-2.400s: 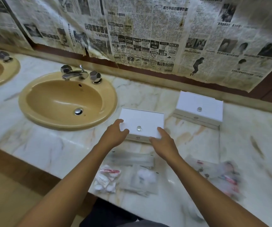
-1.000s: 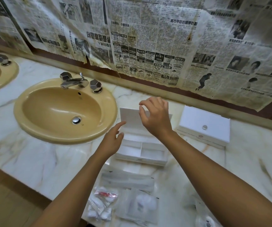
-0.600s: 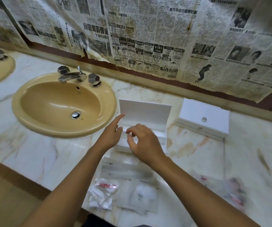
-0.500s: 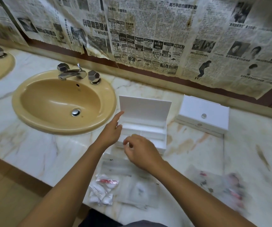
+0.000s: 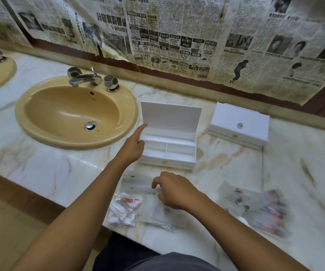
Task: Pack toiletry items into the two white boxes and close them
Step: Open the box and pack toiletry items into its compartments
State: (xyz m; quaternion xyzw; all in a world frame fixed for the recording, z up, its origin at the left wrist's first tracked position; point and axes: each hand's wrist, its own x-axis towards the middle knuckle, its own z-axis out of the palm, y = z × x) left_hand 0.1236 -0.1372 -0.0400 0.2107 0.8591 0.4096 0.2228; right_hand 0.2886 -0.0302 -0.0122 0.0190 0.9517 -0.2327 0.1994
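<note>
Reaching down with my right hand, I go for the clear plastic packets lying on the pale marble counter just in front of the open white cardboard box. My fingers are curled over the packets, but I cannot tell if I have one yet. My left hand rests on the left side of that box with one finger pointing up along the raised lid, holding nothing. I think I should keep it there so the box stays put. The box has little rooms inside, all bare. I should pinch just one packet, since they are slippery. The long one should go in the long back room. The second white box sits shut, off to the right.
</note>
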